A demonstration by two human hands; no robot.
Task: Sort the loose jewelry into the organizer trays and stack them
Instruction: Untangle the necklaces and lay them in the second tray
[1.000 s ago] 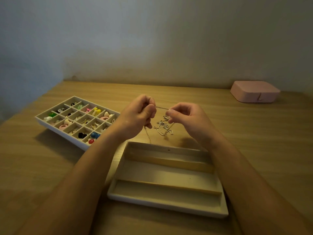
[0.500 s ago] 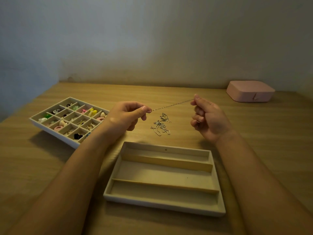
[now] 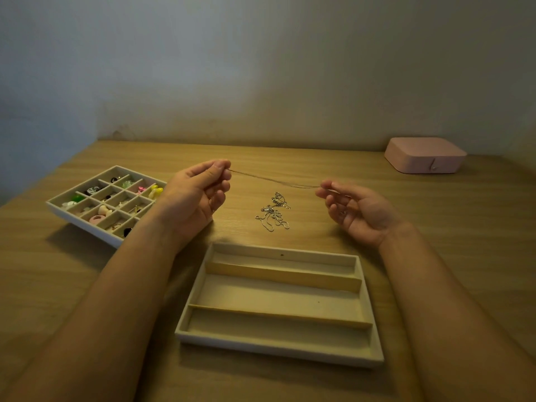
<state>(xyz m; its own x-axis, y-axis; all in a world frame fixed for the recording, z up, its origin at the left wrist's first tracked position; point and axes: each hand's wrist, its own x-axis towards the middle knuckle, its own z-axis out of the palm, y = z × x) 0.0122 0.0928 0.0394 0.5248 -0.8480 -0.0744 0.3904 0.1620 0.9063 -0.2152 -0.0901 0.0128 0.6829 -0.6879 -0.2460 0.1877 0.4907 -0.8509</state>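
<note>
Left hand (image 3: 197, 198) pinches one end of the thin chain (image 3: 272, 180), right hand (image 3: 361, 211) pinches the other; it spans between them above the bench (image 3: 435, 256). I judge it light, limp and tangle-prone (links fragile): grip the ends only.

Forearms (image 3: 116, 285): we see both bare, down to the frame's lower edge.
Hands: we see the left hand (image 3: 197, 198) and right hand (image 3: 358, 211) uncovered; the left thumbnail is short.
</note>
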